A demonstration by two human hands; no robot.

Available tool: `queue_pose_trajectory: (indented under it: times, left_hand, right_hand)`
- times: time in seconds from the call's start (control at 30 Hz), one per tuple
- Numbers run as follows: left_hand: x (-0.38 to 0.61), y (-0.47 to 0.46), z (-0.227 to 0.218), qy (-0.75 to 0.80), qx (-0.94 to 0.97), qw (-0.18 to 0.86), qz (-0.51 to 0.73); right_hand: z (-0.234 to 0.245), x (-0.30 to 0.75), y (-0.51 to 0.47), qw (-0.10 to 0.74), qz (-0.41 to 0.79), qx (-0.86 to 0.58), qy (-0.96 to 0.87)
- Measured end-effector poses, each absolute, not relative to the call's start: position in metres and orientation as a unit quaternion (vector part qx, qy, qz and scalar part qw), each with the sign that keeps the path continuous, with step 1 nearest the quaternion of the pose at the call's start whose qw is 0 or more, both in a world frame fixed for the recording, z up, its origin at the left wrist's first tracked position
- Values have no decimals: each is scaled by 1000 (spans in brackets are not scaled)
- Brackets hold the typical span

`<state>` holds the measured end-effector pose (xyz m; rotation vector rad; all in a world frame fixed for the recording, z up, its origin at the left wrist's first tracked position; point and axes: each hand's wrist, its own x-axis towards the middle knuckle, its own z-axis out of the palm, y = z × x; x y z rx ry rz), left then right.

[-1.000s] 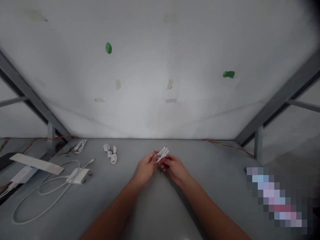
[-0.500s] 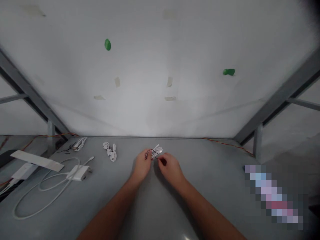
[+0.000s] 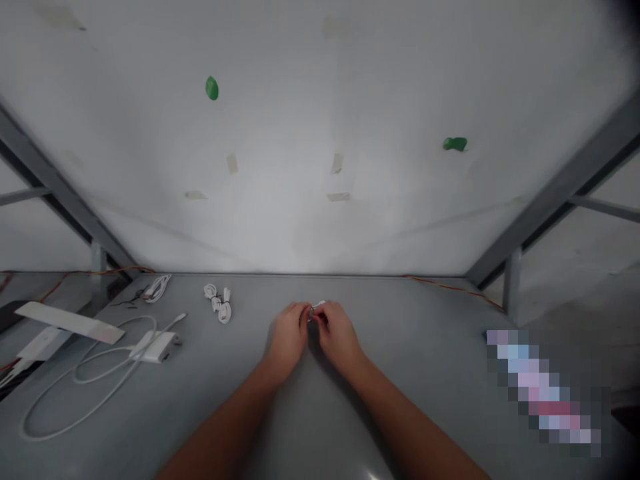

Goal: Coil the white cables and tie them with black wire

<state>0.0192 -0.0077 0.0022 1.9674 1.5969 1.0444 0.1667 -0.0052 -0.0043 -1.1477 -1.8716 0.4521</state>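
A small coiled white cable (image 3: 321,304) is held up between both hands near the back middle of the table, mostly covered by the fingers. My left hand (image 3: 291,333) is closed round the coil's left side. From the right, my right hand (image 3: 341,337) pinches at the coil with thumb and forefinger, where a thin black twist tie was seen in its grip a moment earlier. The tie is now largely hidden between the fingertips, which nearly meet.
Left of the hands lies a tied white cable (image 3: 219,305). Farther left are another coiled cable (image 3: 159,288), loose black ties (image 3: 131,295), a white charger (image 3: 155,347) with a looped cord, and a white power strip (image 3: 70,323). A pixelated object (image 3: 540,387) lies at right.
My hands have come closer together, with fingertips now almost touching. The white coil, plainly visible before, is mostly covered. The view has shifted slightly.
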Motion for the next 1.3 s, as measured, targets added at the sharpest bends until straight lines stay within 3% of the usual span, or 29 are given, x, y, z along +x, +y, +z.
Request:
queue_pose_trajectory:
  times: [0.33,0.57,0.73,1.03,1.17,1.3]
  left_hand:
    - [12,-11,7,448,780,276,339]
    - [4,-8,15,444,774,336,303]
    - [-6,-8,31,443,737,426,283]
    - [-26,-4,36,357,711,561,230]
    - [-28,-6,37,355,711,568,213]
    - [-24,-9,43,398,730,509,222]
  right_hand:
    - [-8,177,9,453,377,-525,-614]
    - [0,194,16,408,551,-456,-567]
    - [27,205,8,441,414,-409,-683]
    - [45,196,-8,339,331,-354,-806]
    - [43,190,-12,321,285,-366,-825]
    - [36,186,-12,300,237,-397,-835]
